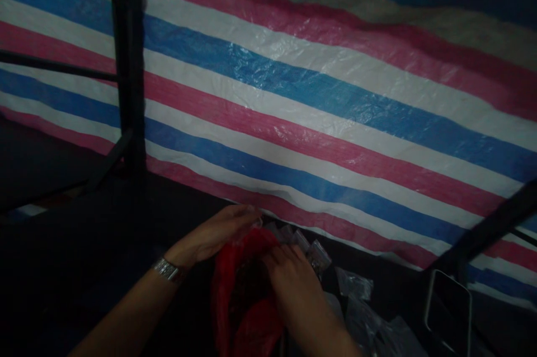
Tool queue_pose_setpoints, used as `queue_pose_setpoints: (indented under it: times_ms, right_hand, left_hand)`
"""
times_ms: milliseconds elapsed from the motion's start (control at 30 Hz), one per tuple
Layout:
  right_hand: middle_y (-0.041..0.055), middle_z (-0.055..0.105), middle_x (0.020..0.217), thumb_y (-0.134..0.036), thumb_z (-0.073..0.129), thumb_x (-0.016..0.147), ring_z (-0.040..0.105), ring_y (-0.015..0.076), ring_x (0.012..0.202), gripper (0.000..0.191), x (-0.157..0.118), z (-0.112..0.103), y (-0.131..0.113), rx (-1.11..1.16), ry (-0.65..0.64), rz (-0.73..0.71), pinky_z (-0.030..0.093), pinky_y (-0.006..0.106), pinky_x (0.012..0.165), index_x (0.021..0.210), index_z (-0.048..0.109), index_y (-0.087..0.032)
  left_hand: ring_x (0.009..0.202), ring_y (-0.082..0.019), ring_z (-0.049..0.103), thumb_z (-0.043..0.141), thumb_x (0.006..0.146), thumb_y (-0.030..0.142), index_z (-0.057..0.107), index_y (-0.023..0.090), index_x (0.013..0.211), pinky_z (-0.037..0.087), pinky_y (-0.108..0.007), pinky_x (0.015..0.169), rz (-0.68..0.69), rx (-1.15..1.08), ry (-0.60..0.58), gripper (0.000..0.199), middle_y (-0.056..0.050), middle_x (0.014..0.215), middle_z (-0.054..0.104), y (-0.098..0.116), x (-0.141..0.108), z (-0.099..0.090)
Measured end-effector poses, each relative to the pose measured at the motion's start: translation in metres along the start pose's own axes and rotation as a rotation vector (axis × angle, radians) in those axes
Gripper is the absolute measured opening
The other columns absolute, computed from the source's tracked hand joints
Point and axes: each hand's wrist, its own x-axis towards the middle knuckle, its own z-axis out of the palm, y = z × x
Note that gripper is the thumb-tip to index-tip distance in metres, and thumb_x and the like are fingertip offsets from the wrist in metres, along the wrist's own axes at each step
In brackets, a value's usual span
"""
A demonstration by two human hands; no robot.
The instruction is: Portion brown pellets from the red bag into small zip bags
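Note:
A red plastic bag (259, 329) stands with its mouth open toward me, at the bottom middle of the dim head view. Dark contents inside it are too dark to make out. My left hand (224, 234), with a metal watch (166, 269) on its wrist, grips the bag's far left rim, its fingers closed. My right hand (291, 278) is closed at the right side of the bag's mouth, its fingers curled over the rim; part of its grip is hidden. Small clear zip bags (319, 255) lie in a row just beyond my right hand.
More clear plastic bags (364, 318) lie to the right, with a phone (448, 312) beyond them. A striped tarp (293, 105) hangs behind the dark surface. Dark metal posts (131, 66) and braces (490, 222) stand on both sides.

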Motion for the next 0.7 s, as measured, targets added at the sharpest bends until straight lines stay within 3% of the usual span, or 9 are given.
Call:
queue_pose_setpoints:
  times_ms: [100, 200, 400, 567, 700]
  right_hand:
    - [0.0184, 0.075, 0.131, -0.002, 0.042, 0.104, 0.068, 0.0302, 0.125, 0.041, -0.001, 0.007, -0.003, -0.022, 0.008, 0.068, 0.045, 0.047, 0.114, 0.13, 0.072, -0.01]
    - [0.0176, 0.076, 0.128, 0.001, 0.038, 0.103, 0.069, 0.0281, 0.121, 0.044, 0.001, 0.011, -0.004, -0.002, 0.008, 0.065, 0.047, 0.044, 0.11, 0.126, 0.073, -0.01]
    - [0.0051, 0.078, 0.126, 0.0, 0.045, 0.103, 0.069, 0.019, 0.117, 0.04, 0.002, 0.008, -0.002, 0.07, 0.045, -0.08, 0.046, 0.031, 0.103, 0.123, 0.073, -0.02]
    - [0.0076, 0.079, 0.115, -0.012, 0.049, 0.108, 0.069, 0.0217, 0.11, 0.027, 0.003, 0.012, 0.0, -0.007, 0.078, -0.256, 0.045, 0.034, 0.104, 0.113, 0.075, -0.017]
    - [0.0055, 0.078, 0.119, -0.015, 0.049, 0.109, 0.067, 0.0197, 0.112, 0.026, 0.0, 0.016, 0.004, 0.045, 0.08, -0.315, 0.044, 0.033, 0.104, 0.119, 0.073, -0.017]
  left_hand:
    - [0.079, -0.015, 0.067, 0.093, 0.066, 0.056, 0.076, 0.019, 0.092, 0.05, -0.027, 0.076, 0.01, -0.063, 0.0, 0.048, -0.002, 0.09, 0.075, 0.0, 0.0, 0.005]
    - [0.074, -0.013, 0.064, 0.094, 0.066, 0.056, 0.075, 0.018, 0.089, 0.048, -0.026, 0.072, 0.025, -0.092, 0.022, 0.048, 0.0, 0.083, 0.073, -0.004, 0.002, 0.01]
    - [0.069, -0.011, 0.059, 0.092, 0.066, 0.055, 0.072, 0.018, 0.084, 0.042, -0.023, 0.065, 0.079, -0.117, 0.113, 0.046, 0.003, 0.079, 0.069, -0.008, 0.008, 0.016]
    - [0.069, -0.013, 0.061, 0.091, 0.066, 0.056, 0.071, 0.018, 0.085, 0.043, -0.025, 0.066, 0.109, -0.094, 0.187, 0.046, 0.002, 0.079, 0.07, -0.01, 0.011, 0.012]
    - [0.068, -0.012, 0.059, 0.088, 0.069, 0.056, 0.071, 0.018, 0.087, 0.041, -0.025, 0.065, 0.151, -0.062, 0.227, 0.045, 0.003, 0.078, 0.069, -0.013, 0.013, 0.01]
